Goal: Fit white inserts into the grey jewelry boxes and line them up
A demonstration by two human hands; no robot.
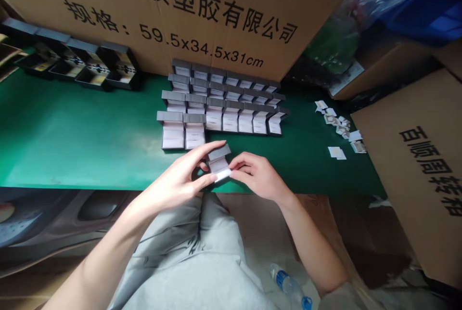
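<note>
Both my hands hold one small grey jewellery box (219, 161), its lid open and its inside white, just above the front edge of the green table (72, 141). My left hand (180, 180) grips the box from the left, fingers curled round it. From the right, my right hand (254, 175) pinches the white insert at the box's front. Behind the hands, several open grey boxes (220, 108) with white inserts stand in close rows.
A big printed cardboard carton (202, 6) closes off the back of the table. Dark open boxes (75, 62) sit at the back left. Small white folded cards (339, 127) lie scattered at the right, beside another carton (422, 165). A plastic bottle (290, 287) lies on the floor.
</note>
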